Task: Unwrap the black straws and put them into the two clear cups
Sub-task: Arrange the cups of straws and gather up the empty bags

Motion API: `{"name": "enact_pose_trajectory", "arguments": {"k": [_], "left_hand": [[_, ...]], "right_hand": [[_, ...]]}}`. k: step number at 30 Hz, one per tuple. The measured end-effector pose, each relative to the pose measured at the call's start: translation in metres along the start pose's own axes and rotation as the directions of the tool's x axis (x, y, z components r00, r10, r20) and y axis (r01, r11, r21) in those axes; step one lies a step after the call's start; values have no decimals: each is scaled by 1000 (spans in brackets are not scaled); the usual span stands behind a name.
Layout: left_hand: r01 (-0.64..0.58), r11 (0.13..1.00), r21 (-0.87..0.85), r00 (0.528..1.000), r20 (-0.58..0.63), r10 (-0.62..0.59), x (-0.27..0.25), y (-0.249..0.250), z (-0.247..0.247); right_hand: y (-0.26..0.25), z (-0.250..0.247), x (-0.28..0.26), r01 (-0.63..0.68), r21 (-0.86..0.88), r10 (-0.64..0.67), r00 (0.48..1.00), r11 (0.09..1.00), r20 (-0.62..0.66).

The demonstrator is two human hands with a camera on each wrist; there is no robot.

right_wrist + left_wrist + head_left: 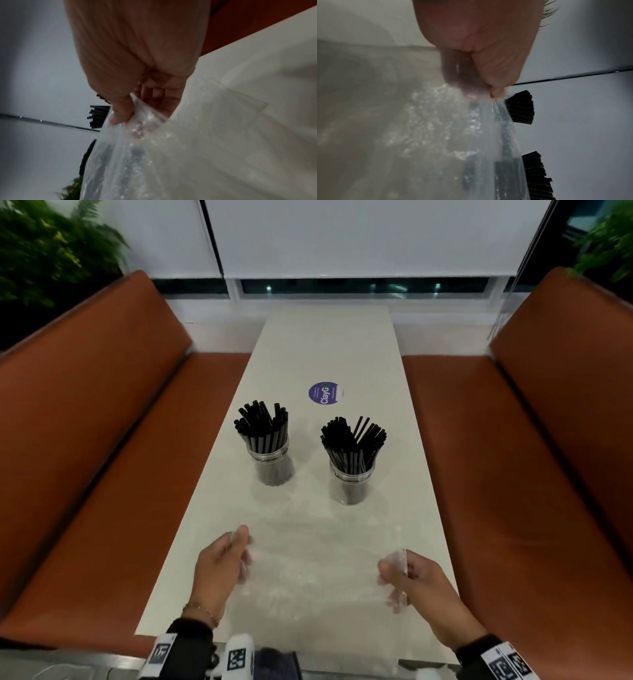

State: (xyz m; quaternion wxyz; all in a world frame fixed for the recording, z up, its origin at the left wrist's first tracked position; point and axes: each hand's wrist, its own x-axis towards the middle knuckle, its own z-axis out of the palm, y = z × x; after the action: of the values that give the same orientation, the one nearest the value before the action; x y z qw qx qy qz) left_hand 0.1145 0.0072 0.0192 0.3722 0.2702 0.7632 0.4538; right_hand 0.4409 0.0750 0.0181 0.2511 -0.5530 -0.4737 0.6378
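Hands sit low at the near end of the desk (329, 344), each gripping one edge of a clear plastic wrapper (308, 570) stretched flat between them. The left hand (219, 566) has its thumb raised toward the far side and its fingers curled, pinching the wrapper's left edge; the left wrist view shows the fingers (494, 73) bunched tight on the crinkled film (488, 135). The right hand (414, 580) pinches the right edge, thumb on the near-left side and fingers folded round a gathered fold of plastic; in the right wrist view the thumb (120, 111) presses the film (154, 148) against the curled fingers. Whether the wrapper touches the desk surface or hangs just above it cannot be told, as the plastic is nearly see-through and blurred. Farther along the desk stand two clear cups side by side, apart from each other and well beyond the hands. The left cup (273, 463) and the right cup (351, 482) are both upright and each packed with black straws, the left bunch (262, 424) fanning out above its rim, the right bunch (352, 440) doing the same. A round purple sticker (324, 393) lies on the desk beyond the cups. Orange-brown bench seats (102, 440) flank the desk on both sides, with green plants (44, 251) in the far corners.
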Motion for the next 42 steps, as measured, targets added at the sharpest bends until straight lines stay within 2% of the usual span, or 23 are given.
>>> {"name": "enact_pose_trajectory", "arguments": {"k": [3, 5, 7, 9, 11, 12, 14, 16, 18, 21, 24, 26, 28, 31, 32, 33, 34, 35, 37, 39, 41, 42], "left_hand": [[-62, 998, -9, 993, -99, 61, 8, 8, 5], [-18, 997, -72, 995, -94, 11, 12, 12, 11], [100, 992, -77, 995, 38, -97, 14, 13, 12], [199, 970, 140, 942, 245, -228, 8, 5, 10], [175, 915, 363, 886, 347, -307, -6, -13, 10], [160, 908, 387, 887, 346, -304, -13, -25, 11], [142, 933, 332, 941, 247, -231, -25, -46, 14], [27, 916, 401, 996, 68, -60, -29, -57, 17], [-38, 890, 454, 997, -43, 65, -32, -57, 18], [42, 886, 463, 997, -75, -8, -34, -55, 18], [105, 929, 354, 987, 74, -140, -30, -61, 15], [61, 920, 387, 988, 108, -111, -25, -70, 10], [16, 878, 479, 998, 47, -44, -18, -73, 6], [29, 696, 717, 998, 16, -59, -10, -64, 2], [42, 647, 761, 998, 3, -70, -9, -58, 2], [37, 638, 769, 999, -5, -52, -8, -50, 1], [21, 661, 750, 1000, -15, -14, -7, -40, 2], [-12, 701, 714, 999, -16, 34, -5, -29, 4], [-163, 776, 609, 986, 71, 151, 5, -7, 16], [-294, 830, 475, 955, 189, 230, 19, 18, 38], [-355, 877, 324, 920, 285, 267, 39, 36, 70], [-345, 893, 287, 914, 317, 252, 49, 48, 86]], "right_hand": [[-3, -6, 3, 26, 43, -23, 998, 999, -65], [-1, -6, 5, 16, 61, -8, 992, 998, -124], [5, -6, 7, 6, 96, 14, 979, 995, -204], [12, -7, 8, 12, 145, 29, 961, 989, -275], [20, -4, 8, 33, 172, 27, 942, 984, -335], [24, -2, 7, 41, 151, 18, 930, 988, -368], [33, 5, 6, 37, 39, -16, 894, 999, -447], [39, 10, 6, 28, -85, -67, 856, 996, -512], [44, 14, 9, 16, -150, -96, 836, 989, -541], [49, 16, 13, 13, -160, -99, 832, 987, -546], [49, 11, 17, 15, -128, -82, 841, 992, -534], [47, 7, 20, 5, -132, -72, 857, 991, -510], [47, 3, 24, -16, -191, -77, 880, 982, -468], [38, -6, 30, -72, -336, -84, 900, 939, -427], [32, -9, 29, -110, -453, -101, 903, 885, -418], [25, -13, 28, -153, -578, -134, 896, 802, -423], [16, -15, 28, -162, -657, -200, 875, 737, -440], [4, -16, 26, -128, -683, -266, 857, 719, -441], [-29, -11, 20, 7, -648, -344, 852, 761, -394], [-63, 0, 23, 128, -567, -360, 877, 814, -318], [-95, 16, 32, 226, -520, -400, 881, 824, -251], [-108, 25, 39, 269, -502, -427, 875, 822, -228]]}}
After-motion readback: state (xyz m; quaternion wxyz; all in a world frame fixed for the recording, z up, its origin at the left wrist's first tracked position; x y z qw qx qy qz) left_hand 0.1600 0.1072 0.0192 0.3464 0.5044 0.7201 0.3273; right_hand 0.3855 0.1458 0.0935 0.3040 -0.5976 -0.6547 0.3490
